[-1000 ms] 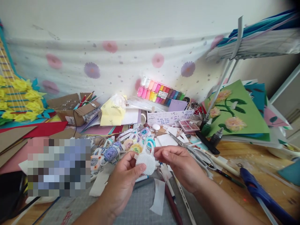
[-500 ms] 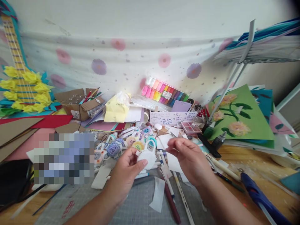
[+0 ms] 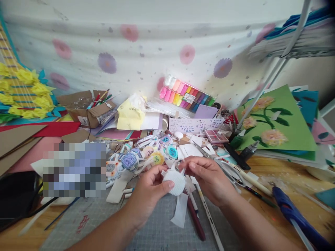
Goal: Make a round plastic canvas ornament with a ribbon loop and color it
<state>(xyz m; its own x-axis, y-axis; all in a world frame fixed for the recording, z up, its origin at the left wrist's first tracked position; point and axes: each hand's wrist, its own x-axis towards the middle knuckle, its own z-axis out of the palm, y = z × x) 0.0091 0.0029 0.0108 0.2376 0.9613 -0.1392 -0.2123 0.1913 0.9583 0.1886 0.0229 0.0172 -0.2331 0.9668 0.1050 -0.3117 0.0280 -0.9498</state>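
Note:
My left hand (image 3: 154, 184) is closed on a small white textured round piece (image 3: 176, 183), thumb on its face and fingers behind. A thin white strap rises from the top of the piece. My right hand (image 3: 206, 174) pinches at that strap, beside the upper right of the piece; its fingertips partly hide the strap. Just beyond lies a pile of handmade watch-like pieces with coloured round faces: a yellow one (image 3: 157, 158), a teal one (image 3: 172, 152) and a purple one (image 3: 129, 158). Beneath my hands are a grey cutting mat (image 3: 146, 223) and a loose white strip (image 3: 180, 211).
Scissors (image 3: 209, 154) lie behind my right hand. A dark red pen (image 3: 196, 219) and a white pen (image 3: 210, 218) rest on the mat. A blue glue gun (image 3: 290, 209) is at right, a cardboard box (image 3: 98, 116) at back left, a coloured clay set (image 3: 187, 97) at the back.
My right hand has moved left and down to the strap. The white piece has shifted right and turned in my left hand. The whole view has shifted slightly.

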